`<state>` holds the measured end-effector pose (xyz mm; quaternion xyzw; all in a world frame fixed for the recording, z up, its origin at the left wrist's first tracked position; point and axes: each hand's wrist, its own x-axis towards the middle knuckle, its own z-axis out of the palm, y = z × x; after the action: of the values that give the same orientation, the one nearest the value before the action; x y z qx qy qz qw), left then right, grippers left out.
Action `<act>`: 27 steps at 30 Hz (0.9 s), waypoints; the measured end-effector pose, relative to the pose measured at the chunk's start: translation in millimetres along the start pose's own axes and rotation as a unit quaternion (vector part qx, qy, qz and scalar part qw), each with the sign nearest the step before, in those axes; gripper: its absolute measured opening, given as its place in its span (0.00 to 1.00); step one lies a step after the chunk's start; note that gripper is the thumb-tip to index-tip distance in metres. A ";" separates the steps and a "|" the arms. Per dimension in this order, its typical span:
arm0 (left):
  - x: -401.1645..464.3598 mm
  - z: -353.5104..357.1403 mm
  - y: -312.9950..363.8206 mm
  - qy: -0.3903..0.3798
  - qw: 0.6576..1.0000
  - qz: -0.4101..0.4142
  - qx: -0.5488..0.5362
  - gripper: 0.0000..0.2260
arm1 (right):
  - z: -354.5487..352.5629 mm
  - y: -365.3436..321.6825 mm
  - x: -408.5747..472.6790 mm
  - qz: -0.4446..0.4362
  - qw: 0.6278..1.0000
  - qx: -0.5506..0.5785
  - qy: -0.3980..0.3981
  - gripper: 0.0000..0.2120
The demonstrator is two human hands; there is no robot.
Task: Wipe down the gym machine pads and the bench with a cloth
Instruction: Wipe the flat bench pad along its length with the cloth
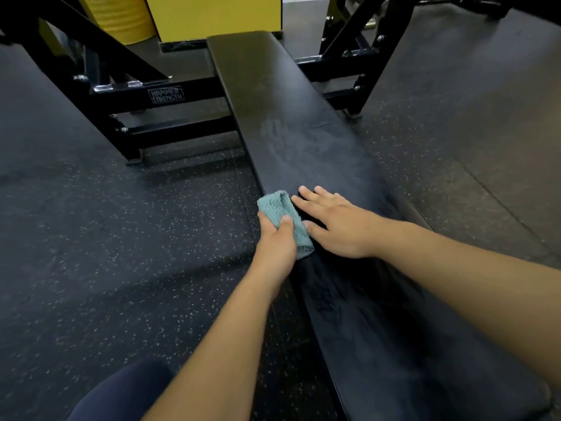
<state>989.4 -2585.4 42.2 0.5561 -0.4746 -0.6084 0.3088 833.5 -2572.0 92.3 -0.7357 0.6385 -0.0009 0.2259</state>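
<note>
Where the speckled rubber floor (121,238) fills most of the head view, a long black padded bench (282,117) is seen running from the near right corner up toward the middle of the far edge. Smeared, dull streaks are visible on its top surface around the midpoint. Behind and to either side of the bench, a black steel frame (170,98) is bolted together, and the lettering "HAMMER STRENGTH" is printed on its left crossbar. Yellow panels (212,16) are set at the far edge behind the frame. At the near left corner, a knee in dark blue cloth (121,396) is partly shown.

Both bare forearms are extended over the near half of the bench. The right hand (334,226) is laid flat on the bench top, its fingers straight and spread, nothing being held by it. The left hand (277,238) is placed at the bench's left edge, its thumb and fingers curled round a folded teal cloth (280,208). The cloth is pressed against the left edge of the pad, just beside the right hand's thumb.
</note>
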 end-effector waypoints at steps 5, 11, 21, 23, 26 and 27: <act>-20.2 0.7 -16.7 -0.004 1.000 0.011 0.019 0.26 | 2.6 2.2 1.1 -0.007 1.000 -0.004 -0.003 0.29; -39.4 6.8 -27.2 0.006 0.999 0.012 0.041 0.28 | 6.7 4.9 4.0 -0.022 0.999 -0.025 0.005 0.29; -10.4 3.2 -16.0 0.010 0.998 0.037 0.039 0.27 | 8.7 10.0 5.8 -0.042 0.999 -0.035 0.003 0.29; -15.4 3.8 -17.8 0.008 0.998 0.039 0.046 0.27 | 8.8 10.8 5.4 -0.043 0.998 -0.038 0.006 0.29; -26.4 4.1 -20.0 0.013 0.998 0.030 0.050 0.26 | 6.2 9.2 6.7 -0.045 0.998 -0.041 0.001 0.29; -30.8 4.8 -21.8 0.012 0.998 0.026 0.048 0.25 | 5.2 8.9 7.0 -0.044 0.998 -0.044 -0.002 0.29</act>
<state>994.0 -2548.6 33.6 0.5650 -0.5134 -0.5703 0.3032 828.0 -2577.6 82.7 -0.7724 0.6043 0.0186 0.1946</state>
